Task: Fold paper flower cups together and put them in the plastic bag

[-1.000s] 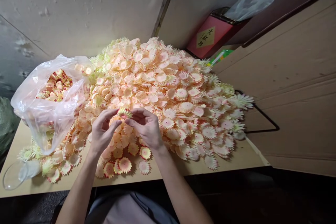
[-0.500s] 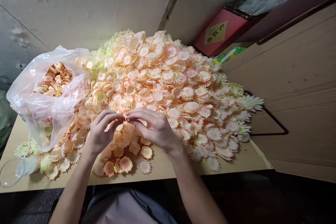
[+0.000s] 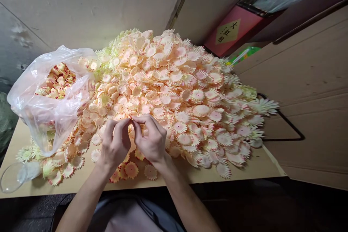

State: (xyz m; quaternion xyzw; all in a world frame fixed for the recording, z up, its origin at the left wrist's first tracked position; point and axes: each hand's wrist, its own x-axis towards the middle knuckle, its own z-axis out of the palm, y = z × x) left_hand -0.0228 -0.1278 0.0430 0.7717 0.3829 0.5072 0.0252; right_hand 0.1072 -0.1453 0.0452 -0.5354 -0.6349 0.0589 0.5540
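I have both hands, left (image 3: 115, 145) and right (image 3: 151, 138), pinching one flower (image 3: 131, 120) at their fingertips, just above the pile (image 3: 174, 90). I'd keep the pinch light and centred so the petals don't crumple.

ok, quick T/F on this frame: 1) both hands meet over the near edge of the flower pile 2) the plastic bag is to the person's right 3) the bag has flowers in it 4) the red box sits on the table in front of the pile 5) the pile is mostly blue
1) True: the left hand and right hand meet fingertip to fingertip over the near edge of the flower pile.
2) False: the plastic bag lies to the person's left.
3) True: flowers show through its open top.
4) False: the red box stands behind the pile, off the table.
5) False: it is mostly peach and pink.
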